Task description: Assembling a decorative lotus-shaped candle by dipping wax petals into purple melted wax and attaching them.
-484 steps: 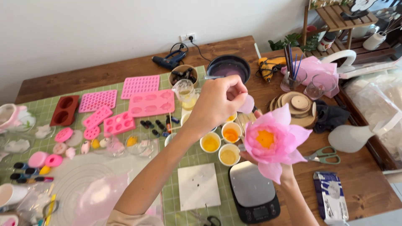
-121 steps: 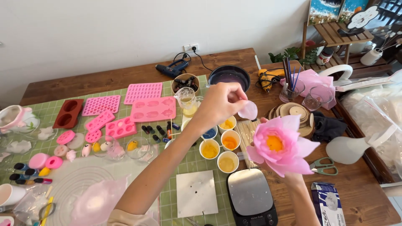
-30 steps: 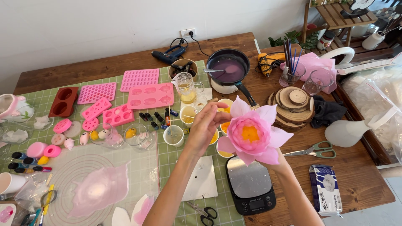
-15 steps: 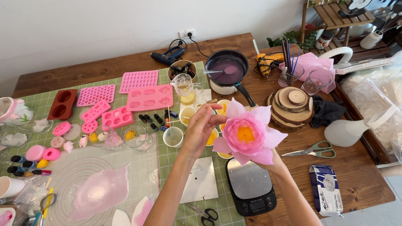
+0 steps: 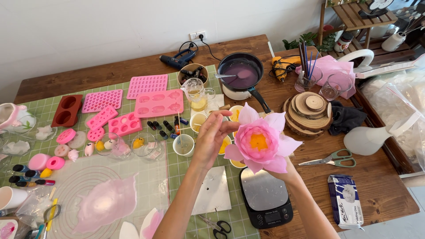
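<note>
Two hands work one pink lotus-shaped flower [image 5: 261, 141], raised above the table at its centre so the petals hang free of the clutter. The right hand [image 5: 283, 170] cups it from below at 5 o'clock, mostly hidden, fingers seemingly closed around its base to steady it. The left hand [image 5: 211, 138], at the flower's 9 o'clock, pinches an outer petal between its fingertips, apparently to shape or seat it. A digital scale [image 5: 265, 198] lies just below at 6 o'clock, a pan of purple liquid [image 5: 242, 74] at 12 o'clock.
</note>
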